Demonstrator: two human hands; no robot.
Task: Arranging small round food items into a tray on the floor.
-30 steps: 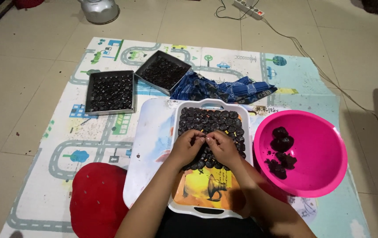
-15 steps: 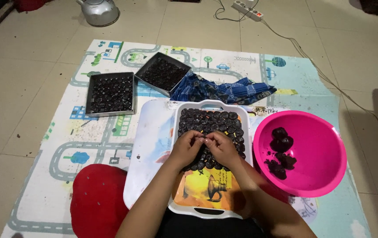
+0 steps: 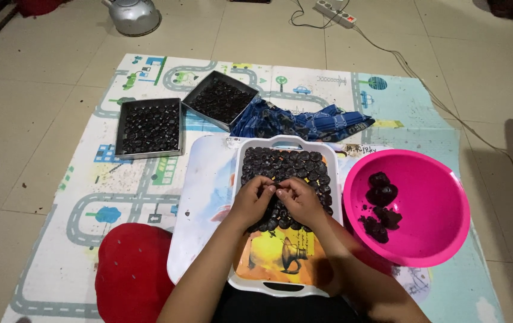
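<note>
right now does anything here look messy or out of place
Mostly tidy. A blue cloth lies crumpled on the play mat behind the white tray, and one square tin sits askew beside the straighter one. Dark crumbs speckle the mat.

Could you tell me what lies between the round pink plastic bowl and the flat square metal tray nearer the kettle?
In the head view, a crumpled blue striped cloth lies between the pink bowl and that square metal tray, on the road-print play mat.

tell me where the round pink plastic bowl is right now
In the head view, the round pink plastic bowl sits on the play mat at the person's right, touching the white rectangular tray.
</note>
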